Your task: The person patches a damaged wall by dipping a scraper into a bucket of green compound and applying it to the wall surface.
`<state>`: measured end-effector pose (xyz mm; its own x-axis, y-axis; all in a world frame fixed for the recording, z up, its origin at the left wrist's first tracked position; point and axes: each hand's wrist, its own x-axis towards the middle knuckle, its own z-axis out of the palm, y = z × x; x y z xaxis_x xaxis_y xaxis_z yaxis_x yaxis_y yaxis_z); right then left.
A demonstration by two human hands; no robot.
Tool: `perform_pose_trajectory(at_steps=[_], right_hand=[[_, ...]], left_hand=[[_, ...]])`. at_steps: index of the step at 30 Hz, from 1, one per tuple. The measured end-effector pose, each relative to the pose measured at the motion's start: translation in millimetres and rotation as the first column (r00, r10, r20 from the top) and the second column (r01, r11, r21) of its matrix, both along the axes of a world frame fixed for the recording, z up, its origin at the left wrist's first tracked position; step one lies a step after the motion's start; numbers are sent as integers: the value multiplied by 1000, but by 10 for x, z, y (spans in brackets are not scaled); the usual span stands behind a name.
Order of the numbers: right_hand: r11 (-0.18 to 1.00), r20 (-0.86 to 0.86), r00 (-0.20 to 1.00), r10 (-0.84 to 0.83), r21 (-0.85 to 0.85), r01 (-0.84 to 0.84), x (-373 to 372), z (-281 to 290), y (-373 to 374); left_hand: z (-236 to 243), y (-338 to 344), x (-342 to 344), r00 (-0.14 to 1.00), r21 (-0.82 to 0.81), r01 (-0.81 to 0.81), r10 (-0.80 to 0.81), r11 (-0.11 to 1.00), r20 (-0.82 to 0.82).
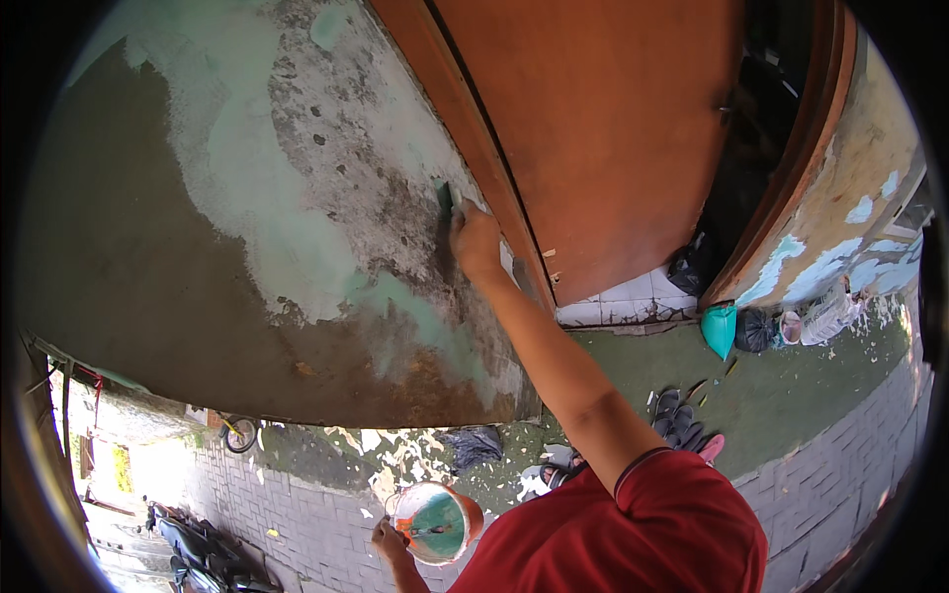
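Observation:
My right hand (476, 243) is stretched up to the wall beside the door frame, its fingers closed round a small scraper (445, 201). The scraper's dark flat blade lies against the patchy wall (326, 128), where pale green paint, bare grey plaster and smooth brown-grey render show. Low down, my left hand (389, 543) is closed at the left rim of an orange bucket (472, 516). Inside the bucket are pale green material and a tool (427, 531) whose kind I cannot make out.
An orange-brown door (613, 128) stands right of the wall. Paint flakes and a dark plastic bag (473, 447) lie along its foot. Several sandals (675, 419) sit near the doorstep; a teal bag (719, 330) and black bag (755, 330) lean farther right. A motorbike (203, 553) is parked lower left.

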<state>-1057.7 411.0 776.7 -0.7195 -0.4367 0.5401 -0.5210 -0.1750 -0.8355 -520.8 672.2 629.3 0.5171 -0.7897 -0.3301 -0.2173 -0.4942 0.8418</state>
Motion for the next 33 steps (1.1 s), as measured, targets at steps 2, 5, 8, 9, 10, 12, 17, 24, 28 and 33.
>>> perform_pose_trajectory(at_steps=[2, 5, 8, 9, 10, 12, 17, 24, 28, 33], right_hand=[[997, 36, 997, 72, 4, -72, 211, 233, 102], [982, 199, 965, 169, -114, -149, 127, 395, 241], [996, 109, 993, 53, -71, -45, -342, 143, 119], [1000, 63, 998, -3, -26, 5, -390, 117, 80], [998, 14, 998, -56, 16, 55, -431, 90, 30], [995, 2, 999, 42, 89, -42, -251, 140, 35], [955, 91, 954, 285, -105, -276, -34, 706, 163], [893, 175, 890, 421, 88, -440, -931, 294, 39], [802, 157, 813, 560, 143, -580, -626, 250, 98], [715, 139, 701, 699, -124, -688, -489, 541, 362]], left_hand=[[-45, 11, 47, 995, -4, 13, -12, 1000, 103], [-23, 8, 55, 989, 14, 18, -20, 1000, 145], [-103, -26, -24, 985, -1, 65, -64, 998, 161], [-91, -44, -50, 987, -19, 52, -49, 998, 153], [-94, -49, -98, 989, -37, 39, -33, 999, 145], [-123, -12, -154, 984, -71, -5, 17, 997, 177], [-232, 145, -289, 917, -162, -68, 126, 984, 379], [-97, 610, -957, 905, -141, -358, 380, 923, 193], [6, 748, -1424, 870, -83, -444, 451, 892, 197], [65, 780, -2028, 847, -53, -532, 532, 845, -4]])
